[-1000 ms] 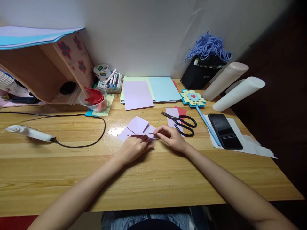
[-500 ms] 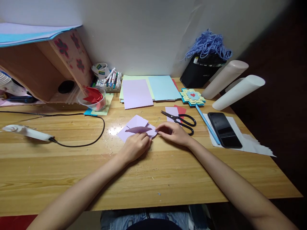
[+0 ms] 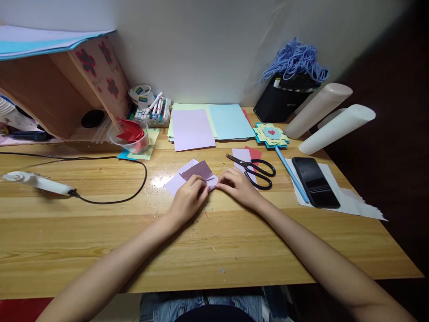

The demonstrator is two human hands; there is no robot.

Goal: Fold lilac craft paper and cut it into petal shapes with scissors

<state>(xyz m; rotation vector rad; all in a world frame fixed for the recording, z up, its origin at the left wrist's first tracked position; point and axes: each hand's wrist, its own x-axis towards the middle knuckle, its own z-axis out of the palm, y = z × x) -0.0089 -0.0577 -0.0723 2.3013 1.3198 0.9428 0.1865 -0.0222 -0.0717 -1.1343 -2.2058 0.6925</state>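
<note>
A folded piece of lilac paper (image 3: pixel 197 169) lies on the wooden table, one flap raised and its inner side in shadow. My left hand (image 3: pixel 190 195) is closed on its near edge, with the fingertips partly hidden behind the knuckles. At the paper's right corner, my right hand (image 3: pixel 238 185) pinches it between thumb and forefinger. Black-handled scissors (image 3: pixel 251 169) rest just beyond my right hand, on top of a small lilac sheet (image 3: pixel 240 154) and a red piece of paper (image 3: pixel 254 153).
Behind lie stacked coloured sheets (image 3: pixel 194 129). Left are a clear cup (image 3: pixel 140 142) with red folded paper, markers (image 3: pixel 158 108), a cardboard box (image 3: pixel 100 89) and a white corded tool (image 3: pixel 40 183). Right are a paper flower (image 3: pixel 271 134), a phone (image 3: pixel 315 181), white rolls (image 3: pixel 335 129) and a black pouch (image 3: pixel 275 100).
The raised flap of the lilac paper stands up more and shows a broader face. My left hand has shifted slightly, with its fingers further over the near edge. The view has tilted a little.
</note>
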